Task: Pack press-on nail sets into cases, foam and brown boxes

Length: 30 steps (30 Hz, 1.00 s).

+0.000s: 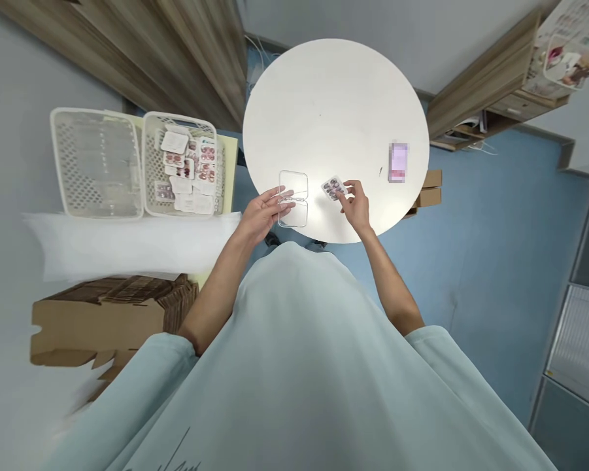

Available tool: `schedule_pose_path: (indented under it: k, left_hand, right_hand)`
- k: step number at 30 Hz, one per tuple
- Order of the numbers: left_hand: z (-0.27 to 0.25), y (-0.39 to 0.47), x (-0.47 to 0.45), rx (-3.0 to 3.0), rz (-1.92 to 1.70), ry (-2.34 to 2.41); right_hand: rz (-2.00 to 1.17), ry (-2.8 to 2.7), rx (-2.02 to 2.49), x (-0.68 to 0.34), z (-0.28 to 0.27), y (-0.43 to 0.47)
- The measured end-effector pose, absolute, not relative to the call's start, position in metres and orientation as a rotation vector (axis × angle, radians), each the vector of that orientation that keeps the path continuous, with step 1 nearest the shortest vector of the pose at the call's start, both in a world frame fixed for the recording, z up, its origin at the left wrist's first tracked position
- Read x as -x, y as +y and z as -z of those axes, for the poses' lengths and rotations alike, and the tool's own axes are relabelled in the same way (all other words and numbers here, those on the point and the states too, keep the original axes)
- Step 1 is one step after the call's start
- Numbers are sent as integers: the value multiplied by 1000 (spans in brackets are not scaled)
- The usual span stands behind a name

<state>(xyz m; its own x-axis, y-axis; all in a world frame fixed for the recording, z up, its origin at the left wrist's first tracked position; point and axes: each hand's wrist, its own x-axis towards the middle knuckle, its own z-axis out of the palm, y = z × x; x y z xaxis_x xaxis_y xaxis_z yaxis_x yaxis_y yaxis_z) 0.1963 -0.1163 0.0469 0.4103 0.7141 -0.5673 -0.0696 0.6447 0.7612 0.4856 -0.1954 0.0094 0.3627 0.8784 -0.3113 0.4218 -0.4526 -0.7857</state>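
My left hand (267, 212) holds an unfolded clear plastic case (300, 185) over the near edge of the round white table (333, 85). Its two halves are joined by a hinge across the middle, and some of my fingers show through them. Between the fingertips of my right hand (357, 208) is a small white card of press-on nails (332, 188), with dark oval nails in rows. The card is tilted and sits just right of the case, apart from it.
A pixelated pinkish phone-shaped item (398, 162) lies on the table's right side. To the left, one white basket (150, 167) contains several nail packs, beside another basket (98, 209). White sheeting (137, 245) and stacked flat cardboard boxes (98, 324) lie nearer me. Small cardboard boxes (429, 196) show beyond the table's right edge.
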Motion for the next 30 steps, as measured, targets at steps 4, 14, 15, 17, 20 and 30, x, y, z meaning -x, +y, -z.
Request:
schedule_pose_path:
  k: [4, 14, 15, 17, 20, 30]
  left_hand:
    - [-50, -121, -232, -739, -522, 974]
    - [-55, -126, -283, -745, -482, 867]
    - [-55, -125, -285, -751, -481, 859]
    - [-55, -123, -287, -760, -477, 846]
    - [-57, -120, -288, -766, -464, 842]
    - [-65, -116, -285, -786, -455, 832]
  right_hand:
    - [-913, -1048, 1929, -514, -40, -206]
    - [-1053, -1161, 1659, -512, -86, -214]
    - [-1056, -1212, 1651, -512, -87, -214]
    - [-1058, -1304, 1639, -514, -86, -214]
    - [-1055, -1405, 1636, -517, -85, -215]
    - [-836, -1810, 1737, -512, -88, -219]
